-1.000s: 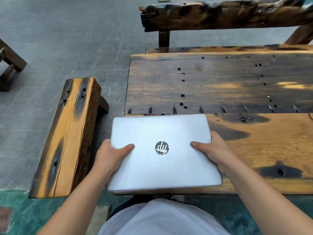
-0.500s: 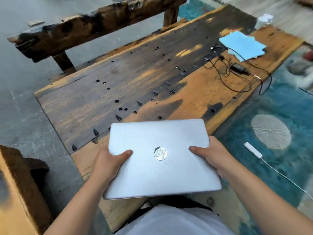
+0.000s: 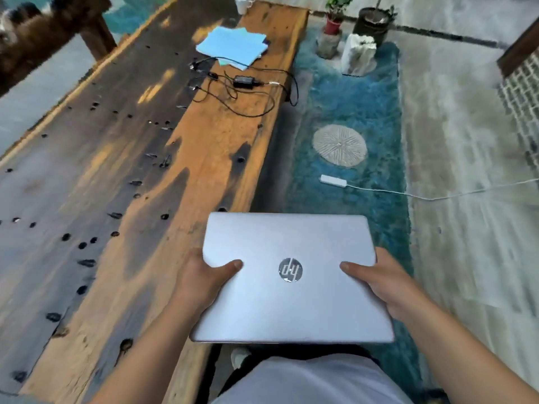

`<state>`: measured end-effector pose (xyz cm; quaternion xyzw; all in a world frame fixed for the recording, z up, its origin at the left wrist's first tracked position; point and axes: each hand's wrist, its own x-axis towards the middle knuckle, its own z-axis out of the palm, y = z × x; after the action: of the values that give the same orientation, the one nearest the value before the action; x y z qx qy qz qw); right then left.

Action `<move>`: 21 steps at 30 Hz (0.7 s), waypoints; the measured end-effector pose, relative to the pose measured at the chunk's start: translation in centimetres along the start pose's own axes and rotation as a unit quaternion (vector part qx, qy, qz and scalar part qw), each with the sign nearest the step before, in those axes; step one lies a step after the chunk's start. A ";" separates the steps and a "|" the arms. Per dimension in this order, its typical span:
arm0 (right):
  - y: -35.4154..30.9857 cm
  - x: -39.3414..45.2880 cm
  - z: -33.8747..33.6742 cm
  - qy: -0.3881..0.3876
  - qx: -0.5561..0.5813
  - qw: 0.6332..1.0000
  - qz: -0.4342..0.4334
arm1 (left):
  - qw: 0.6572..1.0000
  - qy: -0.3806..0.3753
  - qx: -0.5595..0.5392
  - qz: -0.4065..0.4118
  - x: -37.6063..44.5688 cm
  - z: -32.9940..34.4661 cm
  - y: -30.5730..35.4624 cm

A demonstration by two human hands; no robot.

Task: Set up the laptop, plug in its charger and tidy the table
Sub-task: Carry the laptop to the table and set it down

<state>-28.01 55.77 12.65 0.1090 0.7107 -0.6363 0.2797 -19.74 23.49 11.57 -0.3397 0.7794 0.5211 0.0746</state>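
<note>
A closed silver laptop [image 3: 291,304] with a round logo is held flat in the air, over the right edge of the wooden table [image 3: 122,199] and the teal rug. My left hand [image 3: 204,275] grips its left side, thumb on the lid. My right hand [image 3: 382,281] grips its right side the same way. Further along the table lies the black charger brick [image 3: 243,81] with its tangled black cable [image 3: 248,109]. Just beyond it sit blue cloths or papers [image 3: 233,45].
A white power strip [image 3: 334,180] with a white cord lies on the teal rug [image 3: 350,106] right of the table. A round grey mat [image 3: 339,145], potted plants [image 3: 334,21] and a white rock stand further off. A dark wooden bench [image 3: 43,30] runs along the far left.
My view has swung to the right, along the table. The laptop, held in both hands, now hangs over the table's right edge and the rug instead of over the tabletop.
</note>
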 end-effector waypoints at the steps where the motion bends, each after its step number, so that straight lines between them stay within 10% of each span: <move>1: 0.4 -0.4 -1.2 0.015 0.011 1.000 0.003 | 1.000 -0.011 0.007 0.011 0.1 1.1 0.8; 21: 0.8 4.1 -19.6 0.093 0.095 0.991 -0.001 | 0.990 -0.080 0.109 0.043 4.3 18.1 13.5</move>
<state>-36.00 74.04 10.45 0.1933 0.6702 -0.6880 0.2000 -35.47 40.19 11.77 -0.2529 0.8369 0.4614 0.1506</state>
